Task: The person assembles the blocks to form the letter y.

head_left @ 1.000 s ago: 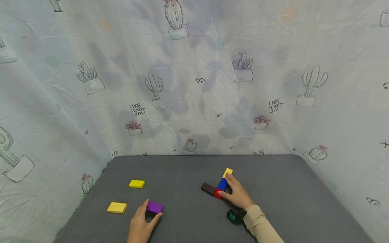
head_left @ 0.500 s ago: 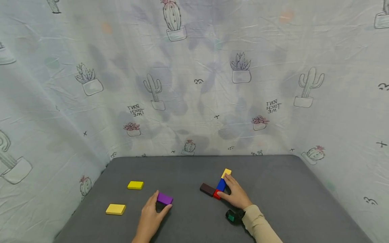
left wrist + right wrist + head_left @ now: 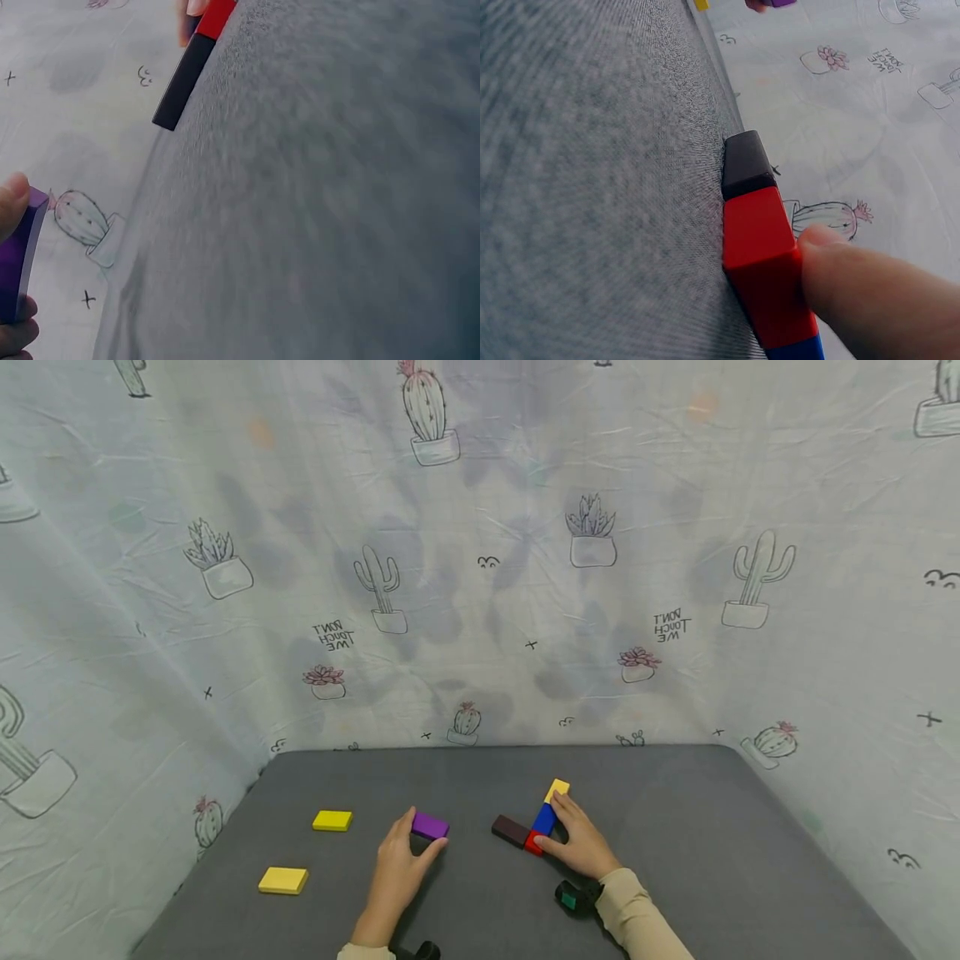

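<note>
A purple block (image 3: 431, 826) is pinched between the thumb and fingers of my left hand (image 3: 397, 870); in the left wrist view it shows raised off the table. To its right, a red block (image 3: 534, 842), a blue block (image 3: 544, 819) and a yellow block (image 3: 557, 789) lie end to end in a slanting row. A dark brown block (image 3: 511, 831) meets the red one, pointing left. My right hand (image 3: 588, 847) holds this row, thumb against the red block and a fingertip by the yellow-blue joint. The right wrist view shows the thumb (image 3: 855, 274) on the red block's side.
Two flat yellow blocks, one farther back (image 3: 332, 821) and one nearer (image 3: 283, 881), lie apart on the left of the grey table (image 3: 645, 793). A patterned curtain (image 3: 480, 610) surrounds the table's back and sides. Black wrist devices sit by both hands.
My left hand has carried the purple block rightward and away from me, nearer to the joined blocks. My right hand stays on the row. The view has shifted slightly.
</note>
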### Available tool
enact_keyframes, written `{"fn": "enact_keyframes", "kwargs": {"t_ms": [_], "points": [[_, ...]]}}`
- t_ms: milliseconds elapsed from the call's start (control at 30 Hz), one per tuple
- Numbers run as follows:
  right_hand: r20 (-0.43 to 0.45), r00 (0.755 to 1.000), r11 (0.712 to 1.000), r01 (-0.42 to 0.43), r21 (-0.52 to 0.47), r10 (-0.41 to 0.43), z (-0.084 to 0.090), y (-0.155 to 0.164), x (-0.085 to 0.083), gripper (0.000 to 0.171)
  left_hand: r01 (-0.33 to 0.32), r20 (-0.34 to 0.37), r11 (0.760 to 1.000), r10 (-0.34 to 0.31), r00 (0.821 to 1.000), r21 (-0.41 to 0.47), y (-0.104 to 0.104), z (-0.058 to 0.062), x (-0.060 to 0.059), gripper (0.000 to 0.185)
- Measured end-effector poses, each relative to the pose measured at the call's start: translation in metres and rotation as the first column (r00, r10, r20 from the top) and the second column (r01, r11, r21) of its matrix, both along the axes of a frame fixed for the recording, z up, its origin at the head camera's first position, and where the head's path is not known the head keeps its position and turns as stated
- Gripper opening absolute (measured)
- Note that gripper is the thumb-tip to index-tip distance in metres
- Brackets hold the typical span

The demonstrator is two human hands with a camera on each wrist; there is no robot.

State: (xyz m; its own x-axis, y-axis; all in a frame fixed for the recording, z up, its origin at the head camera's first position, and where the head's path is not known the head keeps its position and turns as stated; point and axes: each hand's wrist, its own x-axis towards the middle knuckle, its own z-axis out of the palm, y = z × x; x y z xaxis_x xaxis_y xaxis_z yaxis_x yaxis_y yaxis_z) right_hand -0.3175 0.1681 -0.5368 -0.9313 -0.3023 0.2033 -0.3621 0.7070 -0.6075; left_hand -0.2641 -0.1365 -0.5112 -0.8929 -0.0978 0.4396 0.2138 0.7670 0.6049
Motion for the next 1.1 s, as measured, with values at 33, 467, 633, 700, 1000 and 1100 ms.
{"fn": "enact_keyframes", "kwargs": {"t_ms": [33, 467, 633, 700, 1000, 1100], "points": [[0.001, 1.0, 1.0, -0.001, -0.001, 0.001, 0.0, 0.0, 0.0, 0.083, 0.003, -0.001, 1.0, -0.003, 1.0, 0.003, 0.002, -0.001, -0.002, 0.074], [-0.007, 1.0, 1.0, 0.003, -0.022, -0.003, 0.0, -0.001, 0.001, 0.083, 0.026, 0.011, 0.998, -0.027, 1.0, 0.059, 0.022, -0.006, -0.019, 0.076], [-0.019, 1.0, 1.0, 0.003, -0.015, -0.003, -0.001, -0.001, 0.002, 0.082, 0.049, 0.005, 0.996, -0.05, 0.999, 0.074, 0.027, -0.01, -0.024, 0.076], [-0.024, 1.0, 1.0, 0.002, -0.007, -0.002, -0.001, -0.001, 0.001, 0.082, 0.061, 0.011, 0.995, -0.062, 0.998, 0.079, 0.03, -0.012, -0.026, 0.076], [-0.032, 0.999, 1.0, 0.008, -0.016, -0.008, -0.002, -0.002, 0.001, 0.083, 0.107, 0.011, 0.99, -0.108, 0.994, 0.09, 0.04, -0.015, -0.034, 0.075], [-0.025, 1.0, 1.0, 0.013, -0.013, -0.014, -0.002, -0.002, 0.001, 0.083, 0.128, 0.011, 0.988, -0.129, 0.992, 0.088, 0.043, -0.017, -0.036, 0.075]]}}
